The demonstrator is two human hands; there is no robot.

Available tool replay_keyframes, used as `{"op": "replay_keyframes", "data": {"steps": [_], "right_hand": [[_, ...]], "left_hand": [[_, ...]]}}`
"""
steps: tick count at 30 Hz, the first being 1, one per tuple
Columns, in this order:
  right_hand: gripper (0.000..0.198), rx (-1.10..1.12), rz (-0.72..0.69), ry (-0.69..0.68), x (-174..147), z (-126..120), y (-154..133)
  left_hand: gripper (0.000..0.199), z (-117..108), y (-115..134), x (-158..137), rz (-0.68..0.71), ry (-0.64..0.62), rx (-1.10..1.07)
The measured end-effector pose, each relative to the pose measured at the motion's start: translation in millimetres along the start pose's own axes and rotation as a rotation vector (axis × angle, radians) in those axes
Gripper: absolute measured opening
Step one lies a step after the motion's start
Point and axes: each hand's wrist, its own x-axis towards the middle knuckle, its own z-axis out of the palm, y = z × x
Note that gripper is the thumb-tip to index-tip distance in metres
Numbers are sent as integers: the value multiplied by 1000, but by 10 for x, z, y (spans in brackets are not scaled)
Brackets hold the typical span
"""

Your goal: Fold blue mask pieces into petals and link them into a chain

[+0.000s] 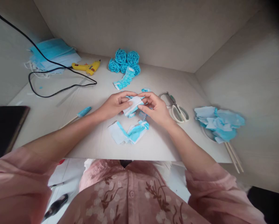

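Two hands pinch a small white-and-blue folded piece [133, 105] above the middle of the desk [90, 144].
The grip of the left hand [119, 102] is closed on the piece's left end, thumb on the white face; the grip of the right hand [154, 107] is clamped on its right end. The piece looks light, soft and thin, likely to crease or spring open rather than slip, so a gentle pinch at both ends, with thumbs over the fold, should suit it. Flat scraps [127, 133] lie between it and the front edge, scissors [179, 112] toward the right edge, rolled blue rosettes [124, 60] by the back edge, and a yellow glue gun [90, 67] toward the back left corner.
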Motion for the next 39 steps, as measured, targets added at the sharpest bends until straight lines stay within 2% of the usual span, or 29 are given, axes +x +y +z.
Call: {"op": "replay_keyframes", "data": {"steps": [3,7,10,14,17,20,25,27,31,36,39], "right_hand": [[49,7,17,-1,-5,7,12],[51,16,6,13,-7,23,0],[53,16,8,3,-5,20,-3],[59,0,18,-66,-6,4,-14],[57,-27,11,-93,-10,11,-38],[46,-67,-2,-70,-10,25,-53],[42,-57,-52,42,1,16,-12],[43,-14,-68,86,2,15,5],[43,73,-65,131,-4,63,1],[49,104,-17,87,-10,111,-22],[48,84,3,73,8,70,-40]], "left_hand": [[51,10,38,-14,15,9,19],[66,40,10,-2,114,-10,5],[63,41,-20,8,178,38,50],[64,24,0,-6,171,116,120],[63,38,36,-29,179,124,147],[60,56,46,-32,198,117,130],[72,35,0,21,170,149,-149],[73,39,-11,28,146,121,-220],[49,105,-10,-14,29,36,-129],[47,172,-2,-55,-19,143,-29],[43,155,8,-56,-34,155,-17]]}}
